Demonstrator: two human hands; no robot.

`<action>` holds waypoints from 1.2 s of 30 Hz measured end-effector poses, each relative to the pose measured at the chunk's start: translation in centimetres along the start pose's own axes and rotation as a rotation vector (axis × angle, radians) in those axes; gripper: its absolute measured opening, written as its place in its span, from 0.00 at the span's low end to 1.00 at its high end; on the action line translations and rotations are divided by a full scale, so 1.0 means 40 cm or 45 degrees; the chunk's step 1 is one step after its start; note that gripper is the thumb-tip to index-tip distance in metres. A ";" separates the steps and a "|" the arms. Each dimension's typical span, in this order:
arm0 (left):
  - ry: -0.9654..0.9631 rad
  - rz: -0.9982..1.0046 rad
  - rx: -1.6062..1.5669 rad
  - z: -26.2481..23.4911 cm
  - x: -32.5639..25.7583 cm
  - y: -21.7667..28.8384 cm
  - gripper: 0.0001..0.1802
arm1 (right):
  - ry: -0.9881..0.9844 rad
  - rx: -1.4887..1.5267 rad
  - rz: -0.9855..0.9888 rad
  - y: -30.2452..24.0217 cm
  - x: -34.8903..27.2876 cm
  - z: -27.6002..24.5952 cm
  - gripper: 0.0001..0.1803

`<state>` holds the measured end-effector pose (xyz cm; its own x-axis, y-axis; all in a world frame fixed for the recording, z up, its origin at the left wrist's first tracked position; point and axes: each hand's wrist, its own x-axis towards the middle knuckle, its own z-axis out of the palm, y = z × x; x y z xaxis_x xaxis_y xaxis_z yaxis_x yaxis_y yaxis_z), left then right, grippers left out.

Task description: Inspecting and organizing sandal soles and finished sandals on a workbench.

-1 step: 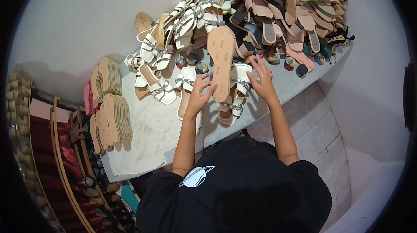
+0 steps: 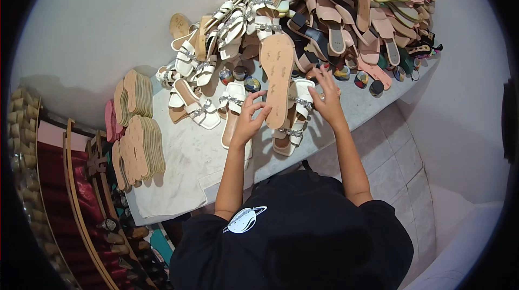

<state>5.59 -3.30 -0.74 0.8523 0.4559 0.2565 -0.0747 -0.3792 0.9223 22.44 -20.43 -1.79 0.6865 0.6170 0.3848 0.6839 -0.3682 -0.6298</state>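
Note:
A tan, sole-shaped insole (image 2: 277, 74) with small printed marks lies across the middle, in front of white sandals. My left hand (image 2: 250, 120) pinches the narrower heel end at its left edge, thumb in front and fingertips partly hidden. To the right, my right hand (image 2: 327, 101) has its fingers spread and grips nothing that I can see. It is nearest to a white sandal (image 2: 301, 87) with a sparkling strap. Below the insole another white sandal (image 2: 284, 145) points toward me. Left of my left hand lies one more white sandal (image 2: 232, 94), its lower part behind my wrist.
Stacks of tan insoles (image 2: 145, 149) stand on the table (image 2: 181, 182) at left. White sandals (image 2: 205, 120) are heaped behind, and a large pile of mixed shoes (image 2: 335, 25) fills the back right. Round patterned pieces (image 2: 252, 84) sit before the pile. A shoe rack (image 2: 102, 182) stands left.

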 end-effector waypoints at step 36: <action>-0.084 -0.049 0.291 -0.101 -0.097 -0.062 0.12 | -0.887 -0.603 0.319 -0.026 0.106 -0.073 0.72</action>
<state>0.37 -0.88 -2.84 0.8849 0.4227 0.1958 0.0712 -0.5381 0.8399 25.35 -19.47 2.47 0.6290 0.7067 -0.3239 0.6701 -0.7041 -0.2350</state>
